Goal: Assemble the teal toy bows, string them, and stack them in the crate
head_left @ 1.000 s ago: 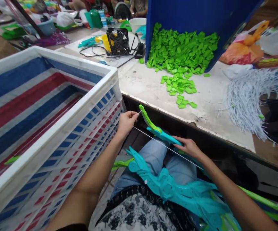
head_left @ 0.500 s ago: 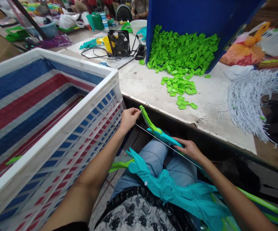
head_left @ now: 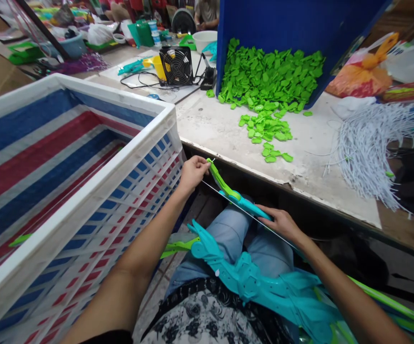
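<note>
Your left hand (head_left: pixel 192 173) pinched the white cord (head_left: pixel 212 188) at the green tip (head_left: pixel 211 163) of the bow (head_left: pixel 248 206) above your lap; your right hand's (head_left: pixel 281 223) fingers closed on its teal section, apparently to steady it.

Green-and-teal bow (head_left: pixel 224 185) partly behind right hand (head_left: pixel 282 222), blue bin (head_left: pixel 281 24) partly beyond upper edge

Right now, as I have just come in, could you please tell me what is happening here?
A seated person holds a teal-and-green piece with the right hand on its teal part, while the left hand pinches white string at the green tip. More teal pieces lie across the lap. On the table ahead, small green parts spill from a blue bin.
</note>
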A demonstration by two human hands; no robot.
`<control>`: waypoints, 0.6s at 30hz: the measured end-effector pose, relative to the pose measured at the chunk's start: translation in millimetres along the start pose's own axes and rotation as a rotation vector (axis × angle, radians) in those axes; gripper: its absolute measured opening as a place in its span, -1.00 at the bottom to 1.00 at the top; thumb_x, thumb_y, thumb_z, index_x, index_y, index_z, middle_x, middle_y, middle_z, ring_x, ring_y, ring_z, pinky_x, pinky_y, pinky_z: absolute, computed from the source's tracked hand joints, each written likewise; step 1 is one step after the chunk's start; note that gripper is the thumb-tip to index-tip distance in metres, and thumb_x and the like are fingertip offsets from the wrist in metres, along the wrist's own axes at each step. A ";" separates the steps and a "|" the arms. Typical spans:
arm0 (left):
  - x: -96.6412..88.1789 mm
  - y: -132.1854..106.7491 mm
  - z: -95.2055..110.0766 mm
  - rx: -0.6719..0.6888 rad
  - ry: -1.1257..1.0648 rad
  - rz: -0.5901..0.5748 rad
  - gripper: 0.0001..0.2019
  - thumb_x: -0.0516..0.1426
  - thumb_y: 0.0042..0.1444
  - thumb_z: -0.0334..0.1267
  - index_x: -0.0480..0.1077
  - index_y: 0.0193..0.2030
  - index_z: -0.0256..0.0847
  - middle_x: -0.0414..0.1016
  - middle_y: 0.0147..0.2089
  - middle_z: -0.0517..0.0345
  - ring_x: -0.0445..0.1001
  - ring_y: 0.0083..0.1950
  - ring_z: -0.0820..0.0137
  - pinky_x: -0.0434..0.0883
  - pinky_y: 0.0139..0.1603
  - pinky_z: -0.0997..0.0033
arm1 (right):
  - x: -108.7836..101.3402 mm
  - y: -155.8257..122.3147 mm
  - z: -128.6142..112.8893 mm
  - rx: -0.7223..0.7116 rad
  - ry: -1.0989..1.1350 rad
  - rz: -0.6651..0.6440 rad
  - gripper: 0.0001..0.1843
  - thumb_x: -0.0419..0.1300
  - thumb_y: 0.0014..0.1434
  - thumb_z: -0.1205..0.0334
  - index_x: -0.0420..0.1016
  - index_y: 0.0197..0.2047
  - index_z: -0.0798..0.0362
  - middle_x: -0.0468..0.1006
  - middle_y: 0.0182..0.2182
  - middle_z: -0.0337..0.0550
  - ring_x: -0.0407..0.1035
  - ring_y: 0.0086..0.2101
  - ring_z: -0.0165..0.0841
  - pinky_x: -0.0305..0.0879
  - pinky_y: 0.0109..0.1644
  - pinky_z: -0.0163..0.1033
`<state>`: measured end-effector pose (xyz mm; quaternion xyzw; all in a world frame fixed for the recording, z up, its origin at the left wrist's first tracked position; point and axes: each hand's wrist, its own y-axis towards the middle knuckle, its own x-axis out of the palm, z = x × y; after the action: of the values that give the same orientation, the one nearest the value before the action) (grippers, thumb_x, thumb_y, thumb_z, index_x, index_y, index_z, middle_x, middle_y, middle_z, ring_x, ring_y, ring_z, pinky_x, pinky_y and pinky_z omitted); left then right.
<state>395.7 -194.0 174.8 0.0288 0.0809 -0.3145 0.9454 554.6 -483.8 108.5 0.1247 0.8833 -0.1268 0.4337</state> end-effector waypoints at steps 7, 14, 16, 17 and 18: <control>-7.9 -11.7 5.4 -0.197 -0.433 -0.219 -0.58 0.36 -0.22 -0.14 0.38 -0.27 -0.36 0.38 -0.62 0.24 0.09 -0.71 0.67 0.12 -0.68 0.57 | -0.9 -6.4 -14.2 -0.121 -0.277 0.101 -0.59 0.07 0.21 0.02 0.41 0.08 -0.03 0.56 -0.17 -0.10 0.45 -0.20 -0.27 0.43 -0.15 -0.17; -20.9 -44.9 -5.5 -0.192 -0.480 -0.232 -0.57 0.34 -0.16 -0.12 0.38 -0.21 -0.34 0.39 -0.61 0.25 0.11 -0.70 0.67 0.17 -0.66 0.60 | -19.2 92.1 -106.6 -0.384 -0.009 0.354 -0.69 0.06 0.24 0.15 0.44 0.00 0.03 0.47 -0.21 -0.06 0.35 -0.17 -0.30 0.33 -0.09 -0.19; -23.6 -50.3 -7.3 -0.198 -0.493 -0.232 -0.58 0.33 -0.14 -0.13 0.38 -0.20 -0.34 0.39 -0.60 0.26 0.11 -0.69 0.67 0.17 -0.65 0.61 | -18.0 125.2 -127.1 -0.452 0.111 0.301 -0.71 0.12 0.20 0.16 0.46 -0.04 0.04 0.46 -0.26 -0.10 0.35 -0.26 -0.35 0.32 -0.19 -0.24; -25.0 -52.1 -7.8 -0.202 -0.499 -0.229 -0.58 0.33 -0.14 -0.13 0.38 -0.19 -0.34 0.39 -0.60 0.26 0.11 -0.69 0.67 0.17 -0.65 0.61 | -16.8 137.9 -133.9 -0.476 0.153 0.265 -0.75 0.14 0.18 0.16 0.48 -0.10 0.06 0.46 -0.30 -0.12 0.34 -0.32 -0.38 0.30 -0.24 -0.27; -26.6 -53.3 -8.1 -0.207 -0.503 -0.226 -0.58 0.33 -0.15 -0.13 0.38 -0.19 -0.34 0.39 -0.60 0.26 0.11 -0.69 0.67 0.16 -0.65 0.61 | -15.6 147.5 -138.6 -0.495 0.182 0.232 -0.80 0.16 0.16 0.18 0.50 -0.18 0.07 0.45 -0.35 -0.15 0.33 -0.36 -0.41 0.28 -0.29 -0.30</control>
<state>341.7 -220.2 171.3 -0.1557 -0.1219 -0.4050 0.8927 510.8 -301.3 185.8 0.1262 0.9026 0.1548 0.3813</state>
